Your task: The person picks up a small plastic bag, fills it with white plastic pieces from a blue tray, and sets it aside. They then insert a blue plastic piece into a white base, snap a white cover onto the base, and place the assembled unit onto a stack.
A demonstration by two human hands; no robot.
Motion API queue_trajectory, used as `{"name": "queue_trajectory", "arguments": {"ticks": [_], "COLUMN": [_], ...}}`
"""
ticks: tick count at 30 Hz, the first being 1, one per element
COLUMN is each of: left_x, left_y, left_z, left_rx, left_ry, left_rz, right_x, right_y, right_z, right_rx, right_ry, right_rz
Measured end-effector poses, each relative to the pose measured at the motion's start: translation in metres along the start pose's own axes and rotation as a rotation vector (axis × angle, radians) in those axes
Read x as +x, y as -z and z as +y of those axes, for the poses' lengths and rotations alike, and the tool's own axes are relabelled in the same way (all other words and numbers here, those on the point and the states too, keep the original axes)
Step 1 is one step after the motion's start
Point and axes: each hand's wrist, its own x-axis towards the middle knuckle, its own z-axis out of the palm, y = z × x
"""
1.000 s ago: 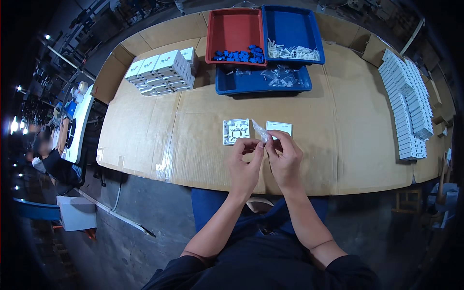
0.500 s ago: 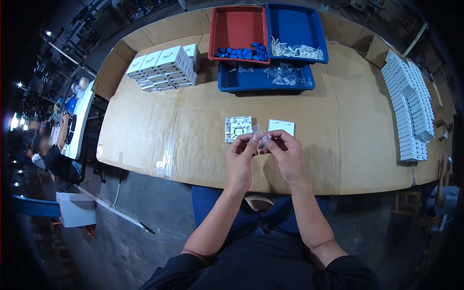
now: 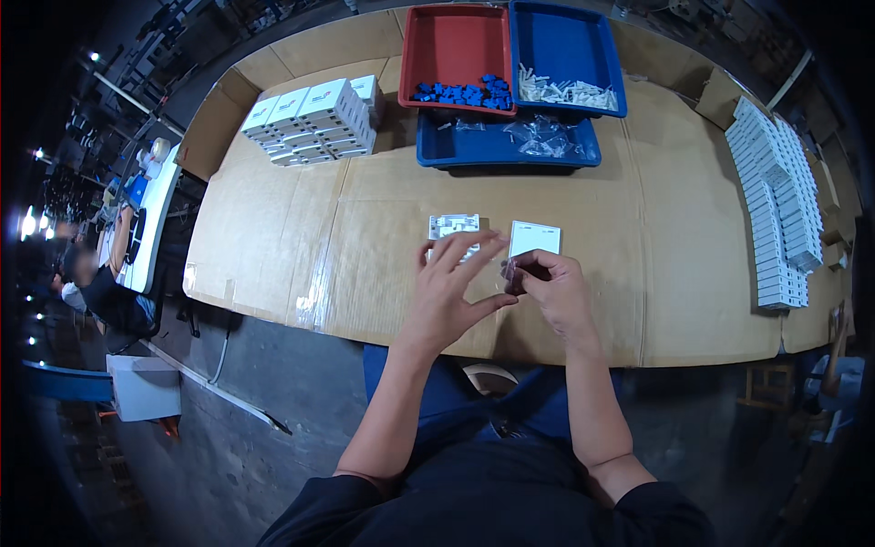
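My right hand (image 3: 557, 290) pinches a small clear plastic bag (image 3: 510, 271) between thumb and fingers; what the bag holds is too small to make out. Just left of it, my left hand (image 3: 453, 284) is open, its fingers spread and its thumb reaching toward the bag. Beyond the left hand lies a white plastic housing (image 3: 453, 224) with its inner side up, partly hidden by the fingers. A flat white cover plate (image 3: 535, 237) rests on the cardboard just past my right hand.
A red tray (image 3: 456, 55) of blue pieces and a blue tray (image 3: 565, 46) of white plugs sit on a lower blue tray (image 3: 456, 150) with clear bags. Stacked white units (image 3: 314, 118) stand left, more white stacks (image 3: 775, 201) right. A person (image 3: 105, 292) works far left.
My left hand has let go of the bag, opened and moved slightly left over the housing. My right hand keeps the bag and has shifted a little right.
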Motion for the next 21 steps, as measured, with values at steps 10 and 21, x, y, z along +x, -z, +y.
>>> {"name": "queue_trajectory", "arguments": {"ticks": [10, 21], "left_x": [-0.006, -0.011], "left_y": [-0.005, -0.006], "left_z": [-0.006, -0.021], "left_rx": [0.005, -0.144], "left_ry": [-0.049, 0.076], "left_rz": [-0.053, -0.121], "right_x": [0.000, 0.001], "right_y": [0.008, 0.004], "right_z": [-0.002, -0.003], "right_rx": [-0.088, -0.244], "right_ry": [-0.051, 0.013], "right_rz": [-0.058, -0.033]}}
